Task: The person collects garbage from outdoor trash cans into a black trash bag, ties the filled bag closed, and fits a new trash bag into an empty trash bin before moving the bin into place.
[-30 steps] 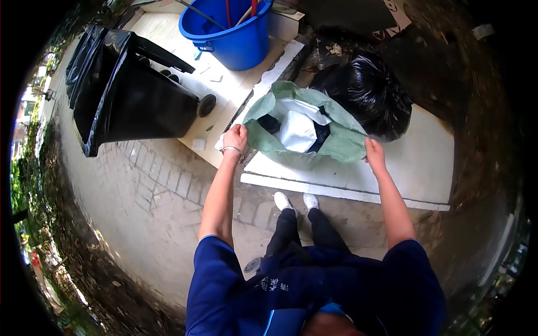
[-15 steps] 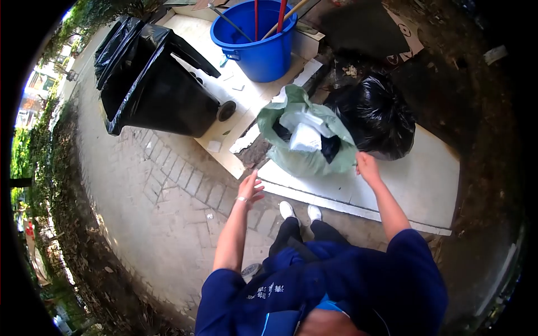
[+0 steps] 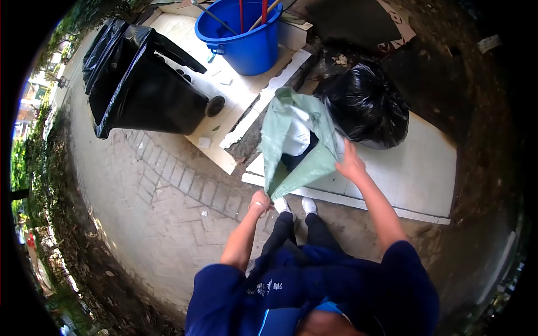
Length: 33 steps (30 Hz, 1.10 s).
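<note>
A pale green woven sack (image 3: 305, 175) stands with its mouth open on the white tiled slab, one corner of its rim stretched down toward me. White pieces (image 3: 296, 139) and something dark show inside it. My left hand (image 3: 259, 203) is closed on the stretched corner. At the sack's right edge, my right hand (image 3: 351, 163) has its fingers apart, with the thumb side against the green material. Just behind the sack sits a full black garbage bag (image 3: 367, 106).
A black wheeled bin (image 3: 151, 92) lined with a black bag stands at left. Behind the sack, a blue bucket (image 3: 246, 53) holds several long handles. The tiled slab (image 3: 414, 173) has a raised edge above the brick paving (image 3: 179, 173). Cardboard (image 3: 398, 22) lies at the back.
My left hand has moved from free space to the sack's rim and pulled a corner toward me. My right hand has let go of the rim, its fingers now spread beside it.
</note>
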Motion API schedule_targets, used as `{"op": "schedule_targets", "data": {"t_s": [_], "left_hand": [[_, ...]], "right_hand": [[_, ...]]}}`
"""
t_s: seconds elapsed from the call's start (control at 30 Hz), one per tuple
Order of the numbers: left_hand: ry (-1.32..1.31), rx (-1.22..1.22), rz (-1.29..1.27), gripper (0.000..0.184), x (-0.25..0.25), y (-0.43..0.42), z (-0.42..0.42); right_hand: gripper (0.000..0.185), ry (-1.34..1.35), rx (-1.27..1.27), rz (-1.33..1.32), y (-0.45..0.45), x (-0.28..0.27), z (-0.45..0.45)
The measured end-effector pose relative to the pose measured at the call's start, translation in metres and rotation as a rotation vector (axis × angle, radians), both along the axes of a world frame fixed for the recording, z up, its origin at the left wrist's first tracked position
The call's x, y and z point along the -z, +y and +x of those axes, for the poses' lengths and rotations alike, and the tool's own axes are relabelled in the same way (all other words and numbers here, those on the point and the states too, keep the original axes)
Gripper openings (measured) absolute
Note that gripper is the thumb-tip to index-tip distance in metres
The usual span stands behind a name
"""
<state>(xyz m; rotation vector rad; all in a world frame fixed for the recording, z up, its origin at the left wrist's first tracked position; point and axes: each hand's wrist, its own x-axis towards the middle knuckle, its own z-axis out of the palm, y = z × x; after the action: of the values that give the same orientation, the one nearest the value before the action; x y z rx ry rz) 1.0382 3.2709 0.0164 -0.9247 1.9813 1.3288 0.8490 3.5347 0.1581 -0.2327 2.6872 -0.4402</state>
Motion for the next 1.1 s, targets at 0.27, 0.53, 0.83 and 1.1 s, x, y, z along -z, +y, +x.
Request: {"op": "schedule_targets", "data": {"t_s": [0.27,0.53,0.83,1.1], "left_hand": [[0.037,-0.152,0.101,0.02,-0.062,0.011,0.064],[-0.039,-0.553,0.274,0.039,-0.046,-0.021,0.049],[0.404,-0.378,0.013,0.039,-0.091,-0.021,-0.118],[0.529,-0.164,-0.147,0.032,-0.101,-0.044,-0.162]], "right_hand": [[0.1,0.051,-0.029,0.151,-0.108,0.045,-0.079],[0.056,-0.198,-0.349,0.245,-0.036,0.068,-0.131],[0.025,-0.216,0.743,-0.814,0.045,0.052,-0.159],[0.025,-0.102,0.895,-0.679,0.12,0.07,-0.133]]}}
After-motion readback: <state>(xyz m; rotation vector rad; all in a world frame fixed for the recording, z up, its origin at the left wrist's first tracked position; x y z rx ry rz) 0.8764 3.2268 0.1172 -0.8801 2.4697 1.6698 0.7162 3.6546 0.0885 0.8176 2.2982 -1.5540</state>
